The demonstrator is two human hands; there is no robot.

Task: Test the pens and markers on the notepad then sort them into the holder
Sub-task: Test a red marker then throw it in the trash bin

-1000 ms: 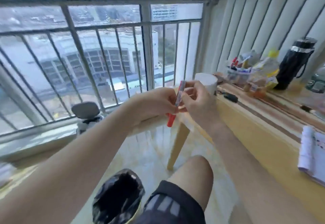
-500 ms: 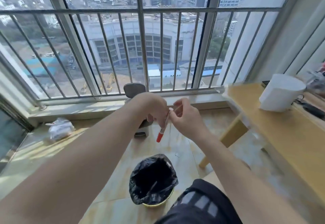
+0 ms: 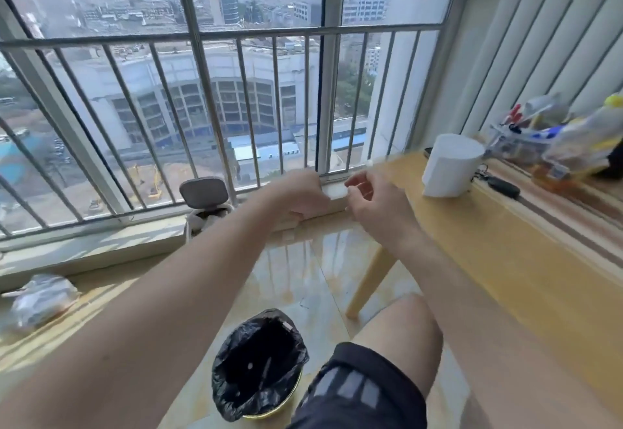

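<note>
Head view: red marker, pinched between both hands half a second before, was no longer in sight. Judged discarded as a dud, though the black-lined bin (image 3: pixel 224 361) below showed only a faint streak. Left hand (image 3: pixel 301 197): curled, back to camera, contents not discernible. Right hand (image 3: pixel 374 206): fingers (image 3: pixel 357 181) loosely parted, holding nothing. Holder (image 3: pixel 512 145): far right edge of the surface (image 3: pixel 505 260), beyond the white roll (image 3: pixel 450 169). Notepad: out of view. Open room lay off the surface's left edge.

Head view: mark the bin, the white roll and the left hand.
bin (image 3: pixel 220 391), head view, black liner's left wall.
white roll (image 3: pixel 451 165), head view, middle of its side.
left hand (image 3: pixel 303 197), head view, back of the hand.
</note>
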